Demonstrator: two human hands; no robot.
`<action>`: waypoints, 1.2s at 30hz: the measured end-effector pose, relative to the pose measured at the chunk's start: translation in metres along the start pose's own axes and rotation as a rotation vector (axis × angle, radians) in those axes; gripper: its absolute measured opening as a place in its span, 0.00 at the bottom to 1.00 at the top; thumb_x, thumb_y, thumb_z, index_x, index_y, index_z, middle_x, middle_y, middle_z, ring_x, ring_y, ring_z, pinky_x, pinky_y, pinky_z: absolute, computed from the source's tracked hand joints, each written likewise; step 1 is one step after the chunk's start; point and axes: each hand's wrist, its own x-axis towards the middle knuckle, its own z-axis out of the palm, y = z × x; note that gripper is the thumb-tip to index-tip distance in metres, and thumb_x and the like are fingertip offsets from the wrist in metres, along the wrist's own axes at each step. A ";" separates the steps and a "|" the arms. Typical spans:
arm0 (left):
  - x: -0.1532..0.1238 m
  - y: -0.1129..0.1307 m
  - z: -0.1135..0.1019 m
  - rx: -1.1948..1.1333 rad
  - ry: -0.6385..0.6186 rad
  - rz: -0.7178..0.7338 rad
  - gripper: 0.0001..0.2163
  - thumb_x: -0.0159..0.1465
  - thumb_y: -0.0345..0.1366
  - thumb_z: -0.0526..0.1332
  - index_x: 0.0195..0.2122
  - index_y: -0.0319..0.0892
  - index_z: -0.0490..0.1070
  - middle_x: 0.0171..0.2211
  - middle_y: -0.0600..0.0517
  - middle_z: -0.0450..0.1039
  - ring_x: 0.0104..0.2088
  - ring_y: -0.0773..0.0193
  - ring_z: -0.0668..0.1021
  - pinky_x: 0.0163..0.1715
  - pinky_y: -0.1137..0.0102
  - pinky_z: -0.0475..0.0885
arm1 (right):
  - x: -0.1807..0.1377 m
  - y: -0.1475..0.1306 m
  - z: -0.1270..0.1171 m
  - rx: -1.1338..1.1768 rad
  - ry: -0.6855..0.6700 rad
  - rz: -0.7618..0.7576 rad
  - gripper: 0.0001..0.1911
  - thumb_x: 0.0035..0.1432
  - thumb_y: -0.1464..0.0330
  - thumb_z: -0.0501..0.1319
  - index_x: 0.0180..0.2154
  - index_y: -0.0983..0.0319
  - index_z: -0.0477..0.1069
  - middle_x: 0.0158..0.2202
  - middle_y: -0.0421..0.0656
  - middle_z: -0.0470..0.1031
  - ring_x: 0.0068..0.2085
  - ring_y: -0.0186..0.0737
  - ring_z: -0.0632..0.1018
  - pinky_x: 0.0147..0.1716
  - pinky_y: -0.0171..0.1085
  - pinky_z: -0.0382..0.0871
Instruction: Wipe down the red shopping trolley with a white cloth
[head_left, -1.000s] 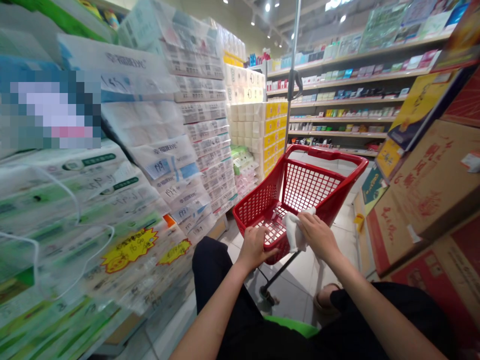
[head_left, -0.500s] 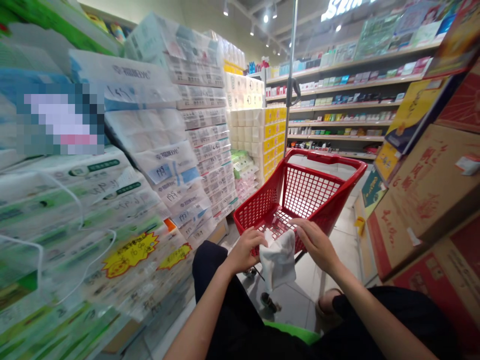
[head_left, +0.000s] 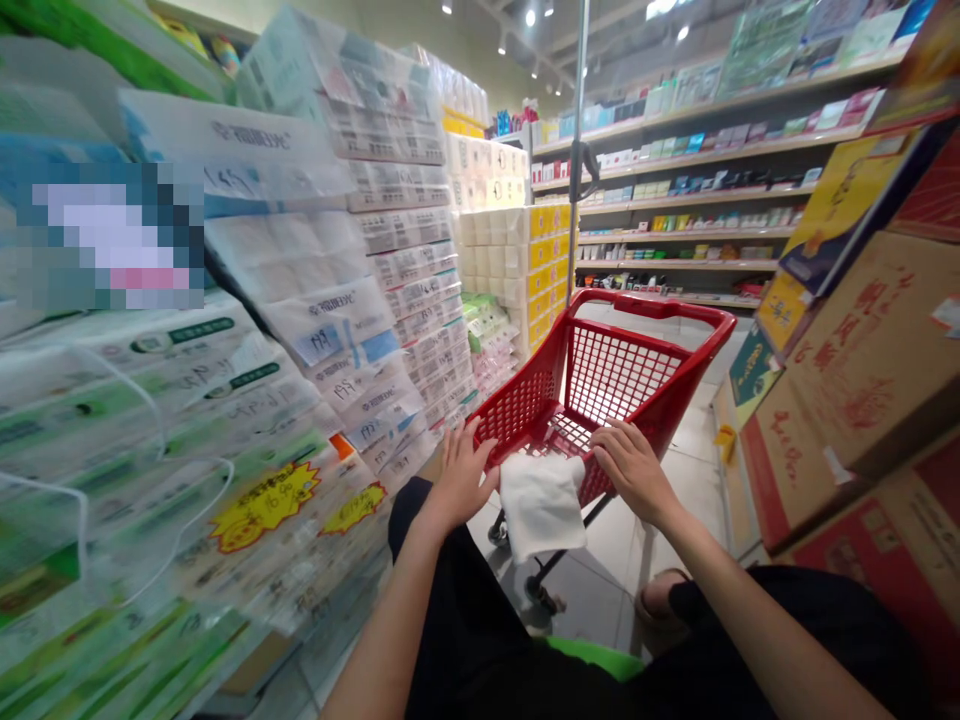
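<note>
A red shopping cart (head_left: 679, 312) stands in the aisle right in front of me, its basket showing nothing inside. A white cloth (head_left: 541, 505) hangs spread over its near rim. My left hand (head_left: 459, 476) lies against the rim at the cloth's left edge, fingers stretched out and apart. My right hand (head_left: 634, 469) is at the cloth's top right corner, fingers curled over cloth and rim. My legs in dark clothing fill the bottom of the view.
Tall stacks of wrapped tissue packs (head_left: 315, 300) wall the left side, with yellow price stickers (head_left: 264, 492) low down. Cardboard boxes (head_left: 862, 370) lean in on the right. Stocked shelves (head_left: 675, 190) close the far end. A metal pole (head_left: 577, 140) rises behind the cart.
The cloth went from bunched in my right hand inside the basket to spread flat over the near rim. My left hand let go of the rim and opened beside it.
</note>
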 end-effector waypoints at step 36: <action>-0.012 0.028 0.058 0.011 0.015 0.443 0.11 0.71 0.38 0.49 0.46 0.42 0.67 0.41 0.48 0.72 0.45 0.60 0.72 0.54 0.60 0.62 | 0.002 0.007 -0.009 0.120 0.029 -0.052 0.16 0.68 0.64 0.45 0.44 0.56 0.70 0.46 0.43 0.72 0.54 0.41 0.67 0.62 0.48 0.53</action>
